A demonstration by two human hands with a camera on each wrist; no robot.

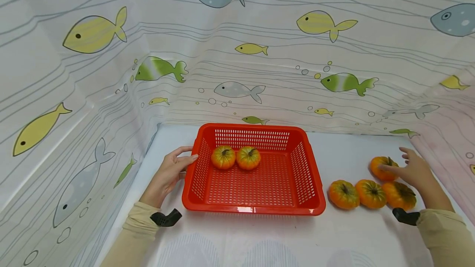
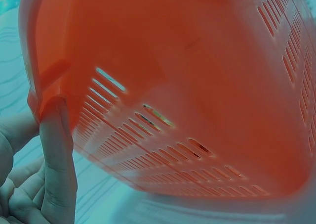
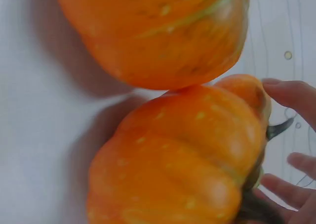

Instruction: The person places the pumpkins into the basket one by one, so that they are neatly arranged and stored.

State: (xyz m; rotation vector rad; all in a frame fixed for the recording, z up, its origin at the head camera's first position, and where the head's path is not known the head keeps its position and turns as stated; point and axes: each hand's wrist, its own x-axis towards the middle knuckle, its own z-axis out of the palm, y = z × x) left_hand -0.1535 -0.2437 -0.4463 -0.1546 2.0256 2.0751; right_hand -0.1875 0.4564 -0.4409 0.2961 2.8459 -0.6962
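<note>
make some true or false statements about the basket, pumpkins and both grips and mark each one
1. Two pumpkins sit in the basket. True.
2. The basket is blue. False: it is red.
3. The left grip holds the basket's rim. True.
4. The pumpkins in the basket lie at its right end. False: they lie toward its left end.
5. The right grip is at the rearmost pumpkin outside the basket. True.

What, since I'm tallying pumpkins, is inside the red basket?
Inside the red basket are two pumpkins, side by side. Whatever lies directly beneath them is covered, so I can't see it.
</note>
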